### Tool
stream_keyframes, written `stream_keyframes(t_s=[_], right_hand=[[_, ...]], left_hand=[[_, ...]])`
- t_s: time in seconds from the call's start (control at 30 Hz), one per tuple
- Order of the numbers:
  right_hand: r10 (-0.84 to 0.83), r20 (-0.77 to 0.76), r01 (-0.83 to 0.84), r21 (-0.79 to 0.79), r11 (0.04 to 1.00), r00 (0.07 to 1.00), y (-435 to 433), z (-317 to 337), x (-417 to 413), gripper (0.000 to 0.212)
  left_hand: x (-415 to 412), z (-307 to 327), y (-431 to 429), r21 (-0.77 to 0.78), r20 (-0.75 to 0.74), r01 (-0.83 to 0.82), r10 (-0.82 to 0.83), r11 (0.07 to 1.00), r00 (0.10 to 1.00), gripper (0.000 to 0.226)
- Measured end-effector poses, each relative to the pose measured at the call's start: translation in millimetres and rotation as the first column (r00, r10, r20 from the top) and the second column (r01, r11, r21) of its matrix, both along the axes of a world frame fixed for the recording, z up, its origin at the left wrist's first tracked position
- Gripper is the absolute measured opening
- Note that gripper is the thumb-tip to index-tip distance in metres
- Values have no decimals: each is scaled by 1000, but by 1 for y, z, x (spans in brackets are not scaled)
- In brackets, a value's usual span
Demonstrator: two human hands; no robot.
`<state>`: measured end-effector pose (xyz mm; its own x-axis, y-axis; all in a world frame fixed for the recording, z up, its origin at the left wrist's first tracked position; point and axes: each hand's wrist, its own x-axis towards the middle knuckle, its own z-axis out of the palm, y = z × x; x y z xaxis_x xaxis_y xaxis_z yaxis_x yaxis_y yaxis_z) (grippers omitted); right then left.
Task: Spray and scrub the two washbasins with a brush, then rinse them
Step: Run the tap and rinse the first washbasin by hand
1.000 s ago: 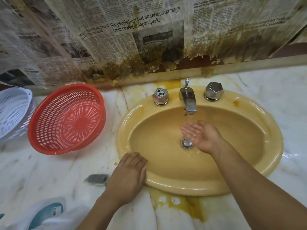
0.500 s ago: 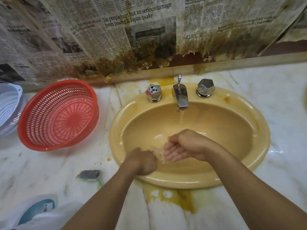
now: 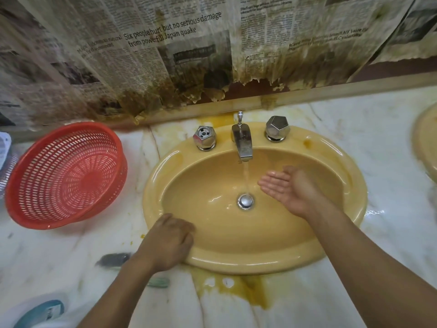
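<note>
We see a mustard-yellow washbasin (image 3: 260,263) with a silver chrome faucet (image 3: 242,142) and knobs (image 3: 277,127), a white marble countertop (image 3: 387,143) veined grey and blotched with ochre stains, a red basket (image 3: 59,176) patterned with rings of small slots, and black-printed greyish newspaper (image 3: 165,48) stained dark brown along its lower edge.

1. The white marble desk (image 3: 390,143) runs along the wall.
2. A yellow washbasin (image 3: 260,263) is sunk into it; the edge of a second washbasin (image 3: 425,138) shows at far right.
3. Yellow-brown stains (image 3: 248,290) spread in front of the near basin and behind its tap.
4. A tilted red basket (image 3: 66,176) sits left of the basin, with a white basket (image 3: 4,147) just beyond.
5. At front left lie a dark blurred thing (image 3: 113,259) and a white container (image 3: 40,311) with a blue label.
</note>
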<state>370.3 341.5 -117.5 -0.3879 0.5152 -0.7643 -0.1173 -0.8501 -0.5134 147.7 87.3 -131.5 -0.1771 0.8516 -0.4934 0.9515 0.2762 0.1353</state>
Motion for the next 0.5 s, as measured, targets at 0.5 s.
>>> stream_keyframes(t_s=[0.5], right_hand=[[269,-194,-286,-65,956,943,-18,32,-30,36]], left_hand=[[33,1,23,-191,-121,-124,102,974,987,63]])
